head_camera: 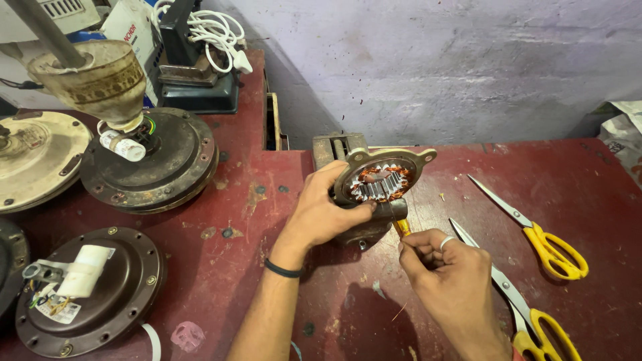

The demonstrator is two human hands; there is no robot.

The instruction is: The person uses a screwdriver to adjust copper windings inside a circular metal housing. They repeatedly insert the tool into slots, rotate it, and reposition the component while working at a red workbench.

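Left hand [321, 214] on copper-wound stator [381, 182]

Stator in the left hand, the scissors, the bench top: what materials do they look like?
Stator: copper windings by the orange-brown sheen, grey steel-looking teeth, in a dull cast-metal housing held by the left hand. Scissors: shiny steel blades, glossy yellow handles, likely plastic. Bench top: red-painted, chipped and worn; the base beneath cannot be told.

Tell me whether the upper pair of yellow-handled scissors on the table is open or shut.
Shut. The scissors lie flat on the red table, both blades together in one line to the tip and the two yellow loops side by side.
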